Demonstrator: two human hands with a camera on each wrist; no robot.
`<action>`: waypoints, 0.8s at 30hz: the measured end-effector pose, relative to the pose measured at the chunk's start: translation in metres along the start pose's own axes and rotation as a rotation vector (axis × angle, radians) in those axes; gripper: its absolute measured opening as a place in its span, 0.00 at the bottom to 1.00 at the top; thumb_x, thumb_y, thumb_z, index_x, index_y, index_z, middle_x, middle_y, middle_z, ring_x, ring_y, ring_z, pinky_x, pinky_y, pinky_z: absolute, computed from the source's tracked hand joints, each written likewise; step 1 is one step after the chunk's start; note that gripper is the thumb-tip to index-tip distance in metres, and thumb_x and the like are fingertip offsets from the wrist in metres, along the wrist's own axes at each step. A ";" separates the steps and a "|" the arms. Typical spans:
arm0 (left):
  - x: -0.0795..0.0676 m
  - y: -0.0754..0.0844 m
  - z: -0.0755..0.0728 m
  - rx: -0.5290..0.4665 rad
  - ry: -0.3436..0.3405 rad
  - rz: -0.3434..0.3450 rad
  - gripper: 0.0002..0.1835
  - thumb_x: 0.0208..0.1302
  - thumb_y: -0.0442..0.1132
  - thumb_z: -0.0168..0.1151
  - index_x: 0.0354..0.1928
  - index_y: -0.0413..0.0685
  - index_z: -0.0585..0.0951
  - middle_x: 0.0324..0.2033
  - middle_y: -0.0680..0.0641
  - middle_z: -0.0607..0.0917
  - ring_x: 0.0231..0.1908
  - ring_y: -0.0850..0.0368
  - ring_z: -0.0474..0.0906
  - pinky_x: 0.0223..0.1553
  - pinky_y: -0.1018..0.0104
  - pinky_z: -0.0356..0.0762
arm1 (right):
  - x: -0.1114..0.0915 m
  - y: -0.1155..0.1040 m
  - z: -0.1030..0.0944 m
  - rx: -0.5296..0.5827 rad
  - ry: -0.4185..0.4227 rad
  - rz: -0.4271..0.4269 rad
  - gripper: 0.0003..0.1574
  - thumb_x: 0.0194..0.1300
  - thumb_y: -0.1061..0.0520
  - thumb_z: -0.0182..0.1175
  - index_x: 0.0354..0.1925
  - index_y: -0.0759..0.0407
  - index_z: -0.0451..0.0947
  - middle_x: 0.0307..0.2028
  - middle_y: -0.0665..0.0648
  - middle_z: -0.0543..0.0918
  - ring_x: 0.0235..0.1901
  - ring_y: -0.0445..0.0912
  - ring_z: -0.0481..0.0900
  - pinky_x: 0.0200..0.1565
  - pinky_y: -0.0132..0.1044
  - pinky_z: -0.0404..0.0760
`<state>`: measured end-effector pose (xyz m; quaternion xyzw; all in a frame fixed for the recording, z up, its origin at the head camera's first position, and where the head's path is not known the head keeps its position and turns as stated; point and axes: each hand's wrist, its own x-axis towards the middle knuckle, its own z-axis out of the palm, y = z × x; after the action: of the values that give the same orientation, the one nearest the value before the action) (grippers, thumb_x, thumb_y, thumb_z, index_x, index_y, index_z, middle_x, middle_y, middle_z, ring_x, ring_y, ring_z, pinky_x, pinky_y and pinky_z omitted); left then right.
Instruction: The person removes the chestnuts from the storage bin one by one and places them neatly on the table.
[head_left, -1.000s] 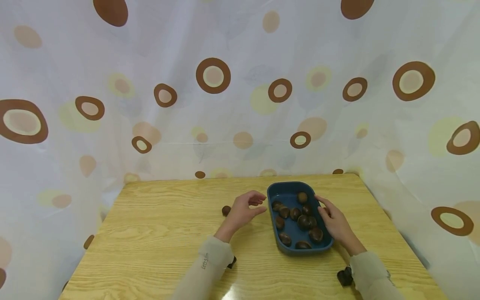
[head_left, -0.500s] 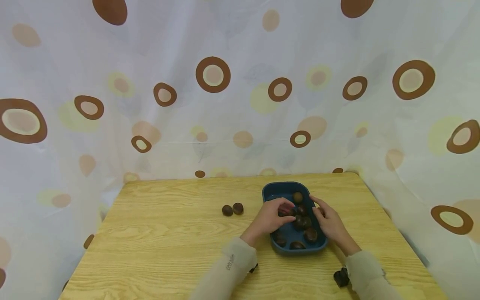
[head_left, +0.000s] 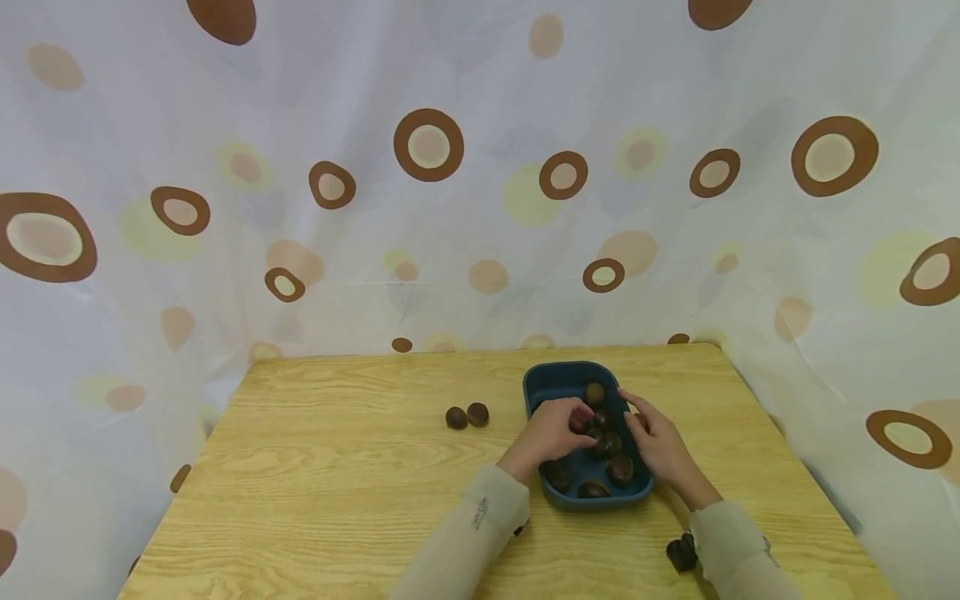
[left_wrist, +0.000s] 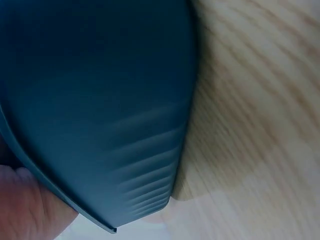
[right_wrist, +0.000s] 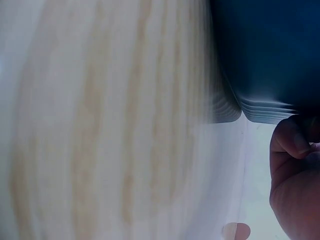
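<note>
A dark blue plastic box (head_left: 555,385) holds several shiny brown chestnuts (head_left: 620,469). My left hand (head_left: 551,432) reaches over its left rim, thumb and fingers curled about a dark chestnut in the middle, partly hidden by the fingers. At the right rim, my right hand (head_left: 662,450) grips the box wall. On the table left of the box, two chestnuts (head_left: 477,414) lie side by side. The left wrist view shows the box's outer wall (left_wrist: 100,100) with part of my left hand (left_wrist: 30,207) behind the rim. My right hand (right_wrist: 300,175) shows beside the box in the right wrist view.
The box stands on a wood-grain table (head_left: 337,467). A white curtain (head_left: 480,208) with brown and pastel spots hangs behind it and along both sides. A small black device (head_left: 681,552) sits at the right wrist.
My left hand has moved right from beside the box to inside it. A second chestnut now shows where that hand was. The box has shifted slightly left, my right hand staying on its rim.
</note>
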<state>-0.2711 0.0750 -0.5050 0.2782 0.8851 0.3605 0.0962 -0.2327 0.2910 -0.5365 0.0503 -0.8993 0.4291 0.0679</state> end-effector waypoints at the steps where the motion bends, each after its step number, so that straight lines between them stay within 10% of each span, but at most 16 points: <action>1: 0.001 0.001 0.000 0.014 -0.022 -0.008 0.20 0.65 0.44 0.75 0.57 0.49 0.84 0.48 0.51 0.88 0.45 0.63 0.85 0.48 0.73 0.82 | 0.000 0.000 0.000 -0.004 -0.006 0.003 0.28 0.85 0.55 0.47 0.77 0.58 0.65 0.23 0.52 0.68 0.21 0.40 0.64 0.25 0.33 0.67; 7: 0.010 0.003 0.003 0.083 -0.131 -0.001 0.24 0.64 0.43 0.76 0.60 0.50 0.82 0.50 0.51 0.88 0.45 0.63 0.85 0.48 0.74 0.81 | 0.000 0.001 0.000 -0.003 -0.014 0.009 0.28 0.85 0.55 0.45 0.77 0.57 0.64 0.24 0.53 0.68 0.22 0.41 0.64 0.25 0.33 0.67; 24: 0.013 0.002 0.018 0.243 -0.119 0.027 0.21 0.64 0.46 0.76 0.57 0.53 0.85 0.51 0.55 0.88 0.52 0.64 0.82 0.56 0.74 0.78 | 0.001 0.000 0.000 0.006 -0.023 0.028 0.29 0.85 0.54 0.45 0.78 0.57 0.63 0.23 0.52 0.68 0.21 0.41 0.63 0.24 0.33 0.66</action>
<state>-0.2748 0.0939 -0.5163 0.3207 0.9111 0.2350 0.1091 -0.2333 0.2906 -0.5365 0.0428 -0.8993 0.4323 0.0512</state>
